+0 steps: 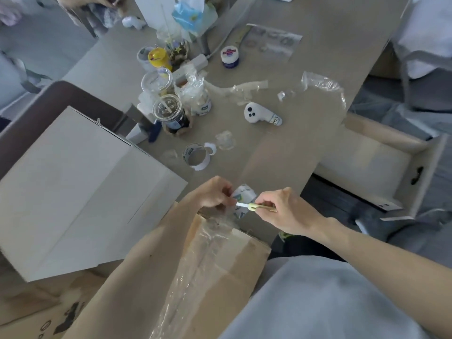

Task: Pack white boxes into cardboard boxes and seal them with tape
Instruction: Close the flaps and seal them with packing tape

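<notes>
A white controller [263, 113] lies on its side on my desk [305, 57], with a handwritten label on its grip (too blurred for me to read). Beyond it stands a small jar [230, 57] with a blue-and-white lid, well apart from the clutter on the left. There a clear lidded cup [167, 110] with a straw stands just beside a second clear cup [156, 80], a yellow-capped container [159, 57] and a white power strip [193, 66]. Crumpled clear film [322, 84] lies near the right edge.

Handwritten label on white controller [261, 115], roughly "H03", other labels too blurred
</notes>
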Available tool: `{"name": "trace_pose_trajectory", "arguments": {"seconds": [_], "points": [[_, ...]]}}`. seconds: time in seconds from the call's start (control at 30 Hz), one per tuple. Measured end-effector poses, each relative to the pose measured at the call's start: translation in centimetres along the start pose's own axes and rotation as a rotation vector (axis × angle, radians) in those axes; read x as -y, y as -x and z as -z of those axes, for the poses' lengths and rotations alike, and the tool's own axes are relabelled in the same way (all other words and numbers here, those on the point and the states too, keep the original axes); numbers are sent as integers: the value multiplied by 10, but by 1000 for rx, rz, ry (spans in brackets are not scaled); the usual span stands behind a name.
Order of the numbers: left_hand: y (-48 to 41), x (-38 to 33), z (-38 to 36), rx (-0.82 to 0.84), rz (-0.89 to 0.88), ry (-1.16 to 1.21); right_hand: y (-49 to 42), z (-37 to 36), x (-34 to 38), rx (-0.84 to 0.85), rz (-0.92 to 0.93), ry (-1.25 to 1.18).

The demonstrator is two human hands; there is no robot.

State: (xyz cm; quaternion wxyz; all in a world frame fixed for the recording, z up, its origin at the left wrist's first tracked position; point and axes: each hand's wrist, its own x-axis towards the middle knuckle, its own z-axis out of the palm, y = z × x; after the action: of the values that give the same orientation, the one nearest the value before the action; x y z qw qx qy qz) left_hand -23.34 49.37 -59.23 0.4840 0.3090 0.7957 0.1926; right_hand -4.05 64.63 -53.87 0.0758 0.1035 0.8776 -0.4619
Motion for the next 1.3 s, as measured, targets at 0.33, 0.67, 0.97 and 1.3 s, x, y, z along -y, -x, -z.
{"name": "trace_pose_trajectory", "arguments": {"seconds": [0.33,0.67,0.97,1.3], "points": [[4,-3,0,-59,-81,140,-9,-41,13,-104,8,208],[9,-4,2,-88,-130,118,-22,-55,30,-64,-41,320],[1,-1,6,-182,-93,218,-16,-49,9,-17,-90,378],[-12,10,4,-398,-123,137,-53,-55,-69,144,-313,289]]}}
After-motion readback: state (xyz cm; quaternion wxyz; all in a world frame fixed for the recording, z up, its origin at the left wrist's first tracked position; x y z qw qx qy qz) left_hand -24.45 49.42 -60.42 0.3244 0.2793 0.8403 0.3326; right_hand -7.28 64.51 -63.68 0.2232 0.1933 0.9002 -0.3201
